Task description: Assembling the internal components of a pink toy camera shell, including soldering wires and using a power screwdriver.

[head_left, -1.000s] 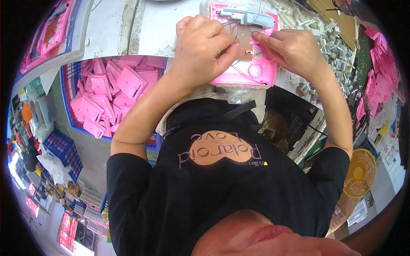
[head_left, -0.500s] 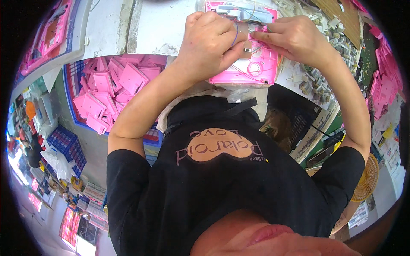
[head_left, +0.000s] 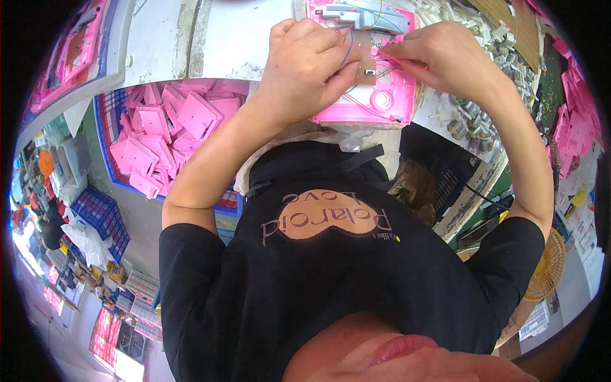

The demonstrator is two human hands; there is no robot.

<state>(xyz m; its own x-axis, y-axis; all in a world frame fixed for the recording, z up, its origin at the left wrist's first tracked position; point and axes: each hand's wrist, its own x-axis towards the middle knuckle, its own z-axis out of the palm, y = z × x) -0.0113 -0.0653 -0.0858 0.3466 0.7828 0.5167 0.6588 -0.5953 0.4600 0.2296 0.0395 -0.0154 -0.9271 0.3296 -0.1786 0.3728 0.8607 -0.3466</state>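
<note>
A pink plastic housing [head_left: 382, 102] lies on the white workbench [head_left: 235, 44], with a grey part [head_left: 363, 14] at its far end. My left hand [head_left: 305, 67] rests on the housing and pinches a small brown circuit board [head_left: 365, 60] with thin wires running from it. My right hand [head_left: 439, 57] is closed on a thin pink-tipped tool or wire [head_left: 398, 58] whose end meets the board. Both hands touch each other over the housing.
A blue crate [head_left: 172, 134] full of pink plastic shells sits below the bench on the left. Small white and grey parts [head_left: 477, 121] lie heaped on the right, with more pink pieces [head_left: 576, 114] at the far right. A yellow fan [head_left: 544, 267] stands at lower right.
Both hands and the pink housing sit slightly higher and further right in view than before. My right hand has drawn in closer to the circuit board.
</note>
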